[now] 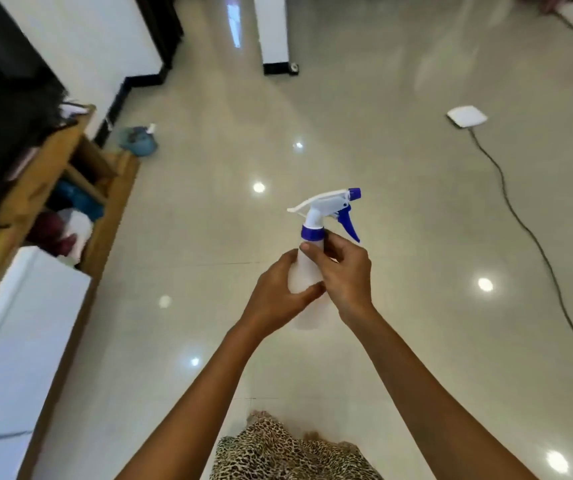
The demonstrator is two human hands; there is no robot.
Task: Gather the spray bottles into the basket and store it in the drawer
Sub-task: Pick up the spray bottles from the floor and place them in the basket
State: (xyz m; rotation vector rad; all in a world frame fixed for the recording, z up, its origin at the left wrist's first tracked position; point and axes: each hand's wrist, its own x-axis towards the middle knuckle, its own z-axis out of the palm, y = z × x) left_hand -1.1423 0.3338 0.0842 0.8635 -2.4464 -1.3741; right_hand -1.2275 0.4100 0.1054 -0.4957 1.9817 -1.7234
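Gathering is judged in hand: the spray bottle (311, 233) is gripped upright above the floor (399, 202) by the left hand (278, 294) and right hand (345, 277), and carriage to the blue basket (138, 143), far left, is required next.

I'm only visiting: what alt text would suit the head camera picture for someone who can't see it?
A person's left hand and right hand hold a translucent spray bottle with a blue trigger above a glossy floor. A blurred blue basket sits beyond, near a wooden cabinet.
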